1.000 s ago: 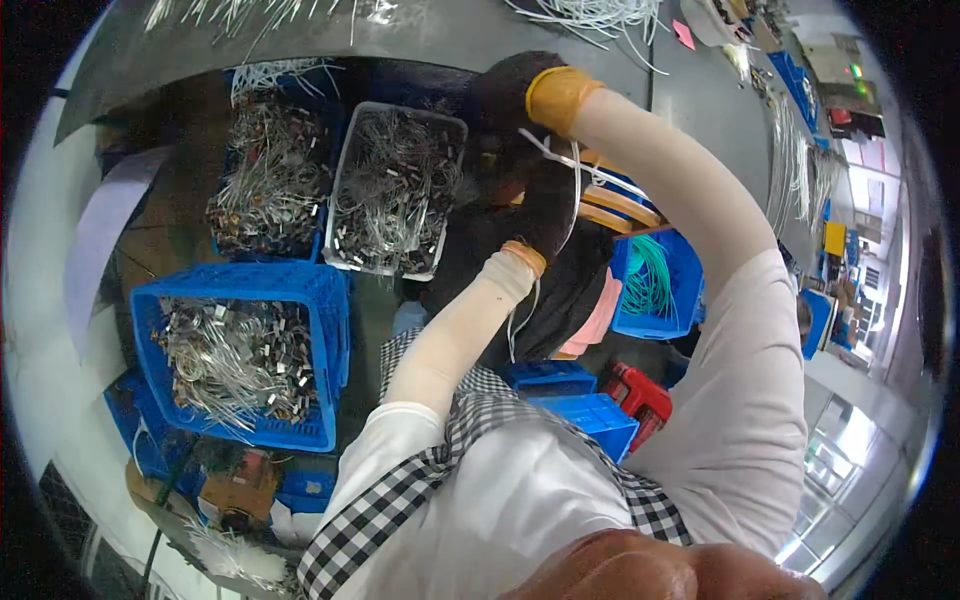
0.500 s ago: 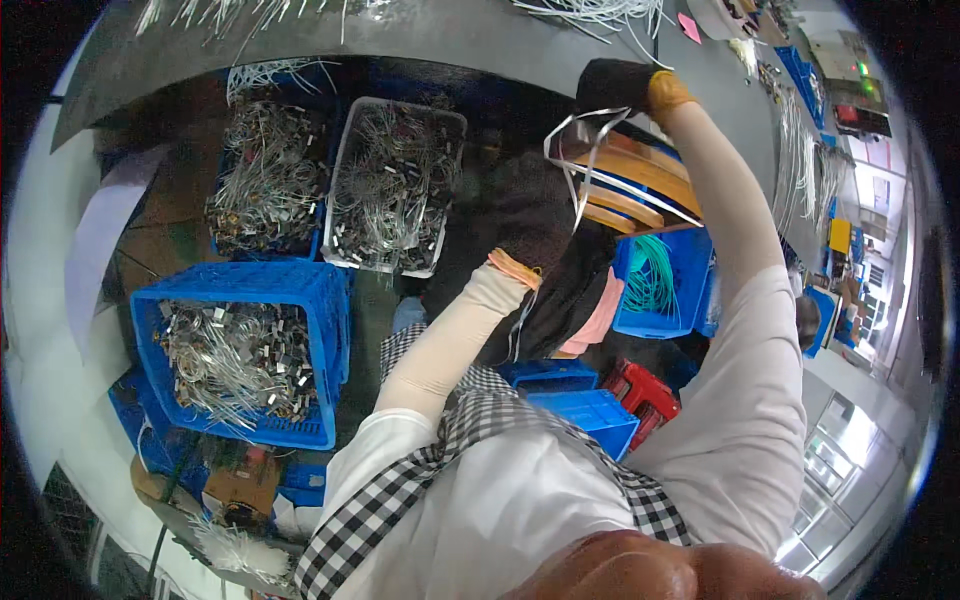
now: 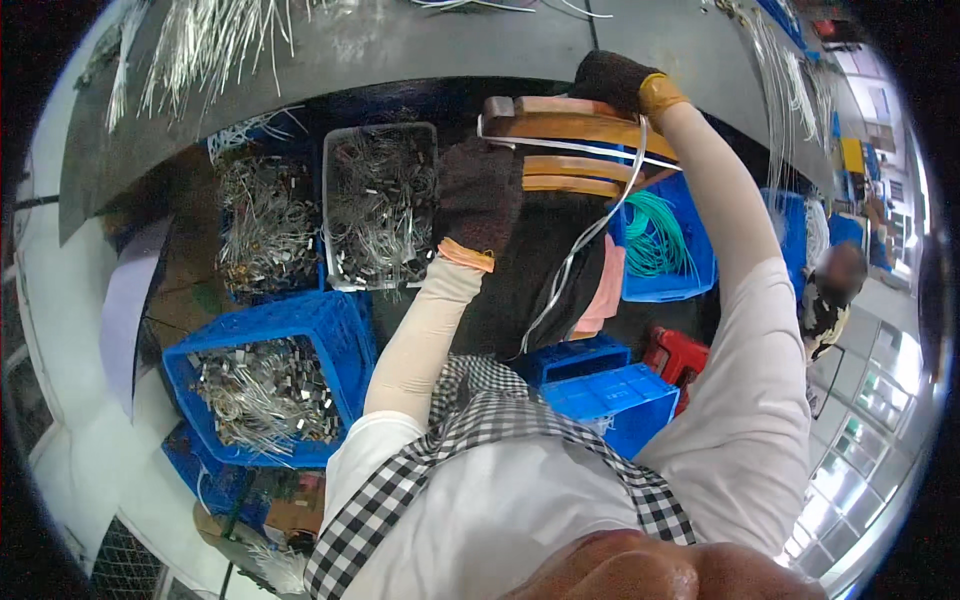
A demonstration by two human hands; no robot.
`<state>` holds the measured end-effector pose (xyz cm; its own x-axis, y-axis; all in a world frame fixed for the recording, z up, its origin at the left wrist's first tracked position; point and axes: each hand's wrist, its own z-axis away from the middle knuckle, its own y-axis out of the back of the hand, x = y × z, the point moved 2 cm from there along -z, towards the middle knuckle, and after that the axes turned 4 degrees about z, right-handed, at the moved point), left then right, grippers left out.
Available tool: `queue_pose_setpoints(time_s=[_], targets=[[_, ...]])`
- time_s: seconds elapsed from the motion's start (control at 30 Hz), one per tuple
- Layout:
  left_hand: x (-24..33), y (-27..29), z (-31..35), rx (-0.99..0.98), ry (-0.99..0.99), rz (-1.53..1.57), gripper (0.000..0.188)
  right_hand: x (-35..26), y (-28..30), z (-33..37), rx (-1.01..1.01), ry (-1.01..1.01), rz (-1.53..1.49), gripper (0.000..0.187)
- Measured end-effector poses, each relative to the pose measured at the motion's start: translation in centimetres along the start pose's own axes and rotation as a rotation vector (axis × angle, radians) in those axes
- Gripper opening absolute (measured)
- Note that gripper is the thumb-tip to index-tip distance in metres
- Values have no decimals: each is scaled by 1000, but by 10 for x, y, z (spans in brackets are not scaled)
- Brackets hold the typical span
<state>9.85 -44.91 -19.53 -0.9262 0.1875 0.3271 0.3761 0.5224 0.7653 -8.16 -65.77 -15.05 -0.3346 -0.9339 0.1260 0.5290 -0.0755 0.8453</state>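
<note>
A grey tabletop carries loose bundles of pale wires at left and right.

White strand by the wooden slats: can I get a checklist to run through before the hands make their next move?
1. Both hands covered: ok; left hand and right hand are gloved.
2. White strand straight throughout: not ok; part curves down over dark fabric.
3. Strand in front of wooden slats: ok.
4. Right hand gripping the strand: cannot tell.
5. Green coil inside its blue crate: ok.
</note>
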Motion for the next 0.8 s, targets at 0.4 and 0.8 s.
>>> queue_pose_setpoints(time_s=[0.4, 0.8], targets=[[8, -11, 9, -136, -51, 204, 30, 70, -67, 160, 196, -120, 105, 25], [4, -29, 5, -214, 378, 647, 29, -98, -195, 212, 660, -1076, -643, 17]])
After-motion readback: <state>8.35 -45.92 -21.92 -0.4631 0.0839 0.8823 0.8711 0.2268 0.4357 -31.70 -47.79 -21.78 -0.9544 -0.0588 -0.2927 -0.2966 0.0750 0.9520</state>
